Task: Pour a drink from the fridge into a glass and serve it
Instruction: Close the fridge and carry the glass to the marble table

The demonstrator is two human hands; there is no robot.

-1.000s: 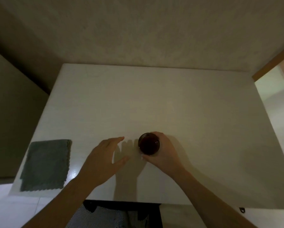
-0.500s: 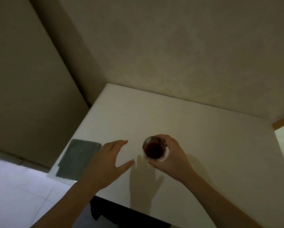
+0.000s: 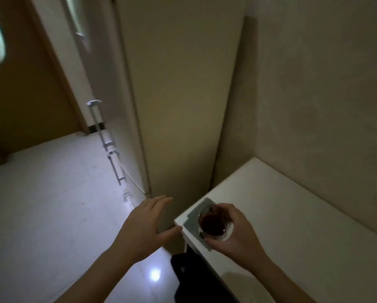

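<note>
My right hand (image 3: 233, 234) grips the glass (image 3: 214, 223) of dark drink by its sides above the desk's (image 3: 292, 215) near-left corner; slippery, fragile, keep level; left hand (image 3: 145, 226) spread, empty

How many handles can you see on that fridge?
2. The upper handle runs down the fridge door's front edge; the lower handle sits just beneath it, nearer the floor. A small bright fitting below them is too blurred to identify.
</note>
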